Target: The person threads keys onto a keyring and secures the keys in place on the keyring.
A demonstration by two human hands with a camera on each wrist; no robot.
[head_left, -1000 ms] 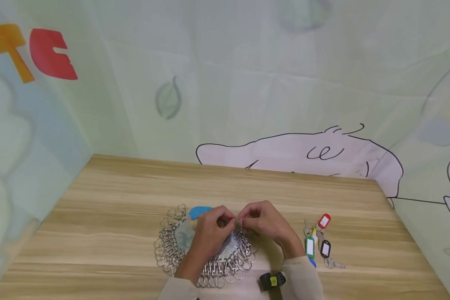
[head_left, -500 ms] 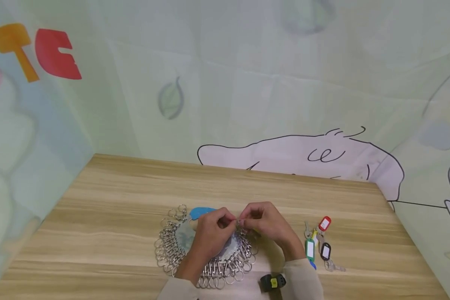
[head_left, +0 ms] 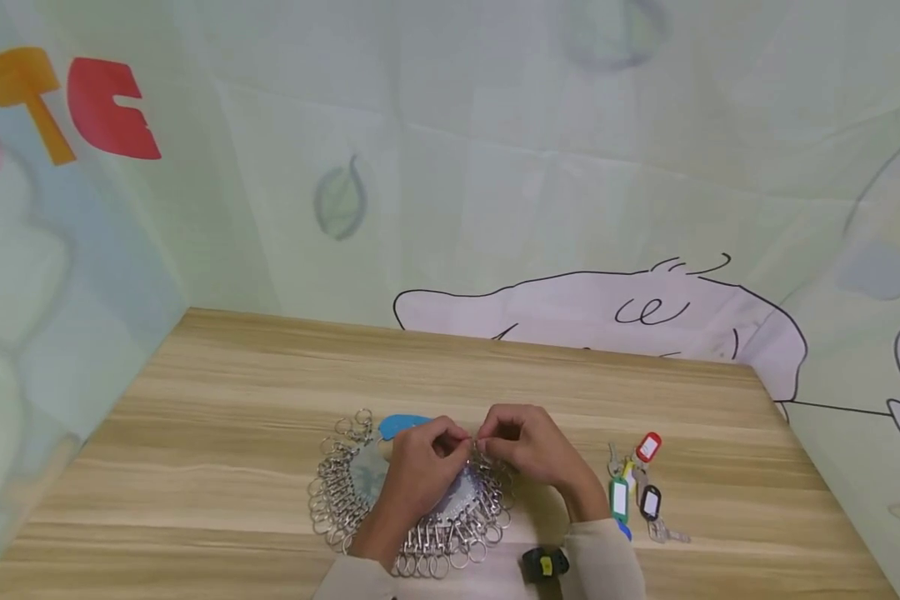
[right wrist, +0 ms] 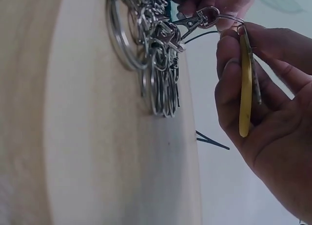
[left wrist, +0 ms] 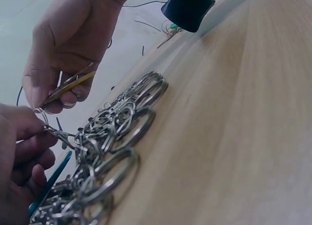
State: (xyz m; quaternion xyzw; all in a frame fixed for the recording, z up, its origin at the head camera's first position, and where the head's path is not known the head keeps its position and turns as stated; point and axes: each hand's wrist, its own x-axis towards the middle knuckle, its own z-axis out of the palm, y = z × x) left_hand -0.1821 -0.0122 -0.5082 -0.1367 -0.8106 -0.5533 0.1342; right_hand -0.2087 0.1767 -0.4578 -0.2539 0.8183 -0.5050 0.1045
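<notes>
My left hand (head_left: 426, 467) pinches a split ring (right wrist: 231, 17) that hangs from a metal swivel clasp (right wrist: 194, 21). Facing it, my right hand (head_left: 532, 446) pinches a yellow key tag (right wrist: 245, 95) with a key (right wrist: 257, 83) beside it, at the end of that ring. Both sets of fingertips almost meet over the right side of a round grey plate (head_left: 367, 473). Many clasps with rings (head_left: 337, 492) fringe the plate's edge. Whether the tag is threaded on the ring cannot be made out.
Right of the hands lie keys with red (head_left: 648, 447), green (head_left: 619, 498) and black (head_left: 650, 503) tags on the wooden table (head_left: 232, 433). A blue piece (head_left: 403, 424) shows at the plate's far edge. A black strap-like object (head_left: 546, 565) is by the right sleeve.
Both hands stay nearly in place, with only slight finger shifts at the ring. The plate and the tagged keys lie as before.
</notes>
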